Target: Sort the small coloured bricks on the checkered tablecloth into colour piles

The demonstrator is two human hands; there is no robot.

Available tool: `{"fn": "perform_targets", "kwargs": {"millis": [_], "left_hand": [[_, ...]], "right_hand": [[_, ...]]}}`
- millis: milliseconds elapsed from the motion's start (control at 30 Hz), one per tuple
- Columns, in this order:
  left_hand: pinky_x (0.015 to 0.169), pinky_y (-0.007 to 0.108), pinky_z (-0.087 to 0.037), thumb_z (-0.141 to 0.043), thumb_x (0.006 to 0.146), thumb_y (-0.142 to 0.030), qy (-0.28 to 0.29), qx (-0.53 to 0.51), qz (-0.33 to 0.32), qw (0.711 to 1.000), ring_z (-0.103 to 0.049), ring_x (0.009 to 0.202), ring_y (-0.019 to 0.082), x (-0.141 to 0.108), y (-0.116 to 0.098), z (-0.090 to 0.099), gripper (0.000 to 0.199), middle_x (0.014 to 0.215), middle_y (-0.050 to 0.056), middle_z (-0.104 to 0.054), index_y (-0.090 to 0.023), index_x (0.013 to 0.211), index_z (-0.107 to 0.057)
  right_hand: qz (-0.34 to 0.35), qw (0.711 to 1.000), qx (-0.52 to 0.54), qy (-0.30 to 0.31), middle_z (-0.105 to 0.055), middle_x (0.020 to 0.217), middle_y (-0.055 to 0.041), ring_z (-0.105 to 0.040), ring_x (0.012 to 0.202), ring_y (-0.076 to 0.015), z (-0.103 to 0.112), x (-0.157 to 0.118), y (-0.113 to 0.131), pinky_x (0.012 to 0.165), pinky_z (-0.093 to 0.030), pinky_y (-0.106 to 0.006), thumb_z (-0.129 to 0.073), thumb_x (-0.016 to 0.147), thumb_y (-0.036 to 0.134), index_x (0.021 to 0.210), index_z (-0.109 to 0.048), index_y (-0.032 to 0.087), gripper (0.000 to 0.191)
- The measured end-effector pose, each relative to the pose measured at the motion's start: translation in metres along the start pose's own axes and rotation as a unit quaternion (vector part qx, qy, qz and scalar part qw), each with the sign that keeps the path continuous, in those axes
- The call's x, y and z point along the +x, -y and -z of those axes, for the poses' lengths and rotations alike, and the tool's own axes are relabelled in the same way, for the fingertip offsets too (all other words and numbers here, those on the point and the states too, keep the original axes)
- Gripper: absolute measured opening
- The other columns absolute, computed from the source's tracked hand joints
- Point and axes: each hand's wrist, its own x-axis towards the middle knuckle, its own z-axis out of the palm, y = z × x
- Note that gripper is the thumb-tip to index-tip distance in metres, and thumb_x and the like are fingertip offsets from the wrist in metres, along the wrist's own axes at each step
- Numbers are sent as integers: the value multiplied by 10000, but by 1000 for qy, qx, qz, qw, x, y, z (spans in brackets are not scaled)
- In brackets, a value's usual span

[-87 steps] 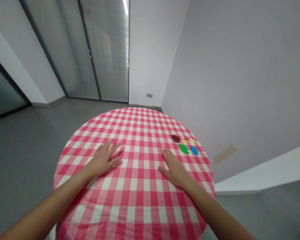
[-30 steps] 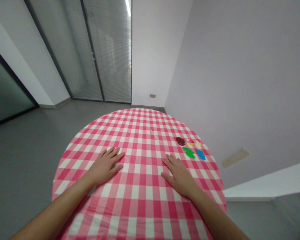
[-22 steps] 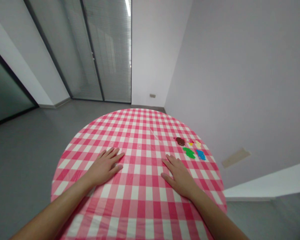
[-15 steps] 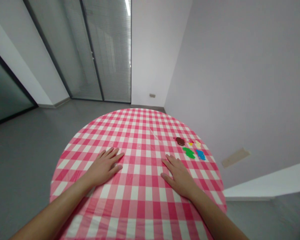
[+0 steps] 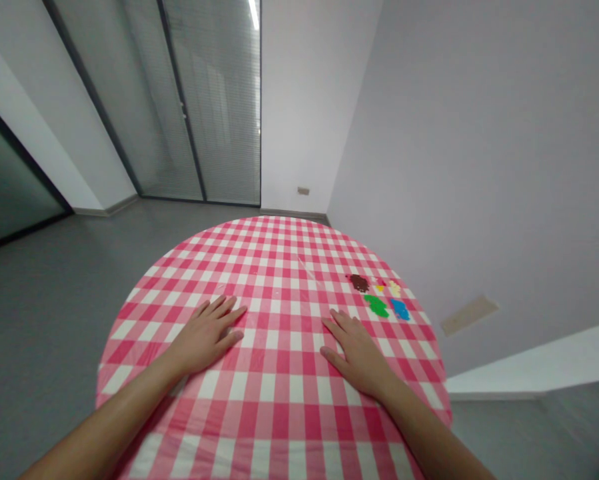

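Observation:
Both palms face down on a round table with a red-and-white checked tablecloth (image 5: 274, 360). My left hand (image 5: 205, 337) lies flat on the left half, fingers spread, holding nothing. On the right half rests my right hand (image 5: 356, 350), also flat with its fingers apart and nothing in it. Beyond its fingertips, toward the right edge, are a green patch (image 5: 376, 306), a blue patch (image 5: 400, 309) and a dark brown cluster (image 5: 359, 283) of small pieces. Behind these sit smaller bits in yellow (image 5: 380, 289), cream (image 5: 394, 289), red and pink. The kind of these pieces is too small to tell.
A grey-white wall (image 5: 479, 167) rises close to the table's right side. Glass partitions (image 5: 219, 120) with dark frames stand at the back left. Grey floor (image 5: 44, 320) surrounds the table on the left. A beige plate (image 5: 470, 316) is on the right wall.
The view has shifted very slightly. Both hands and the coloured pieces stay where they were on the cloth.

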Motion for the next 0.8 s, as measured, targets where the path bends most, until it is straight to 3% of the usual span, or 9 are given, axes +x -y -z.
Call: {"fn": "perform_targets", "kwargs": {"millis": [800], "left_hand": [[1187, 566, -210, -354, 992, -629, 2, -6, 1, 1000, -250, 1488, 338, 0, 1, 0, 600, 1600, 64, -309, -323, 1502, -435]], "right_hand": [[0, 1000, -5, 1, -359, 1588, -117, -305, 1472, -320, -1, 0, 0, 1179, -284, -560, -470, 955, 536, 1477, -484, 226, 607]]}}
